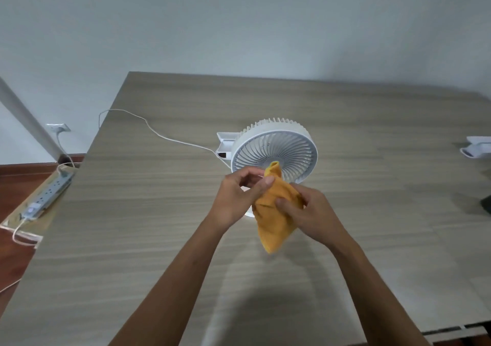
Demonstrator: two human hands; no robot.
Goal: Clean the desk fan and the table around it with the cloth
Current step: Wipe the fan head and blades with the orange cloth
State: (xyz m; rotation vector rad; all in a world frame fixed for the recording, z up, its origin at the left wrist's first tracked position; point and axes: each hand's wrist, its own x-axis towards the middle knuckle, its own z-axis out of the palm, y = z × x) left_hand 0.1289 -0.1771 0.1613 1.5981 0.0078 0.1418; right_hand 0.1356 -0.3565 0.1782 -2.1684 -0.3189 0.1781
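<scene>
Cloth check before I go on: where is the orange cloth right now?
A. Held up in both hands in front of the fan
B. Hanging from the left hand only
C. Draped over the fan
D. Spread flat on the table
A: the cloth is bunched between the left hand and the right hand, above the table and in front of the fan.

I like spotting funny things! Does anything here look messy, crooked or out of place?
Nothing is spilled or broken. The one loose end is the white cord: it runs from the desk fan across the table and loops over the far left edge. Both hands hold the orange cloth above the table.
</scene>
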